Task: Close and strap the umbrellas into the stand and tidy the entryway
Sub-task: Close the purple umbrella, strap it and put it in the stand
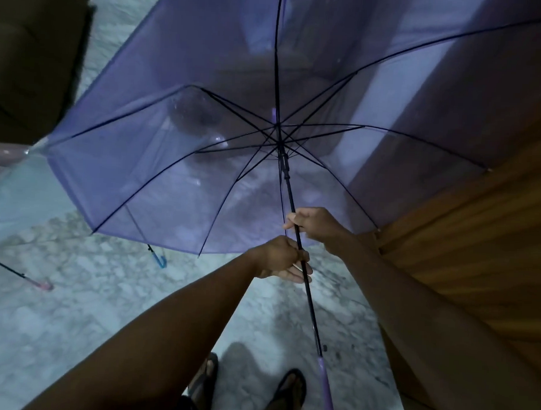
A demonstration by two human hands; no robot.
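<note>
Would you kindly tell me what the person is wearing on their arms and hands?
Nothing that shows: the left hand and right hand carry no gloves, rings or watch, and no sleeve is in view on either arm.

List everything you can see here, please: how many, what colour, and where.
purple umbrella: one, see-through purple, open, centre
blue-handled umbrella: one, pale canopy, on the floor, left
pink-handled umbrella: one, on the floor, far left
floor: one, pale marbled, below
wooden panel: one, brown, right
dark furniture: one, dark brown, upper left
sandals: two, dark, on the feet, bottom
left hand: one, grips the purple umbrella's black shaft, lower down
right hand: one, grips the same shaft, higher up
</note>
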